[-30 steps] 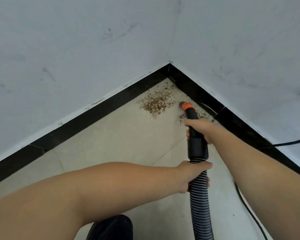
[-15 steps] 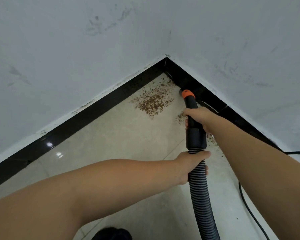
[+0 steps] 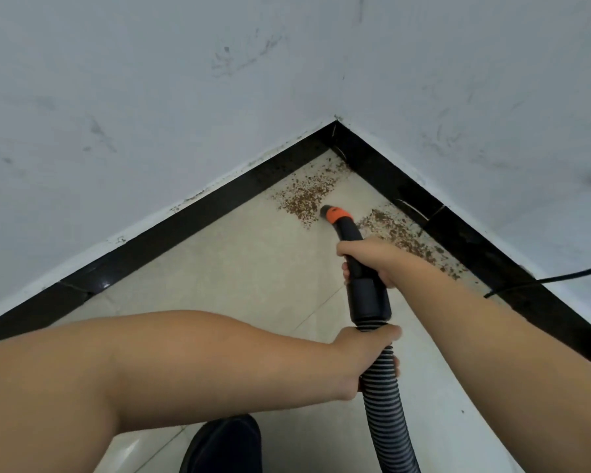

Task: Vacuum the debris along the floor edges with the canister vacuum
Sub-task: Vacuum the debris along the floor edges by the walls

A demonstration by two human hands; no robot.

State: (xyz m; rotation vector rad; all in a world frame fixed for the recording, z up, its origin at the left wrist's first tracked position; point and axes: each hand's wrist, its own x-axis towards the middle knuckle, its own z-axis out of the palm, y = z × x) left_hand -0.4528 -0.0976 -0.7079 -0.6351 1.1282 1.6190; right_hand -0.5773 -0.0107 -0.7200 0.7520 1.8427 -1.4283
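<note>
A black vacuum hose (image 3: 388, 401) with ribbed tubing ends in a black handle and an orange-tipped nozzle (image 3: 333, 214). My right hand (image 3: 369, 259) grips the handle just behind the nozzle. My left hand (image 3: 364, 353) is closed around the ribbed part lower down. The nozzle tip rests at the right edge of a patch of brown debris (image 3: 306, 198) near the room's corner. A second strip of brown debris (image 3: 401, 235) lies along the right baseboard, partly behind my right hand.
Black baseboards (image 3: 185, 227) meet in the corner under scuffed white walls. A black power cord (image 3: 543, 279) runs along the right wall to the floor. My dark shoe (image 3: 224, 445) shows at the bottom on the beige floor tiles (image 3: 253, 278).
The nozzle has swung left, away from the right baseboard, to the edge of the corner debris patch. The debris strip along the right baseboard is more exposed. The view has shifted.
</note>
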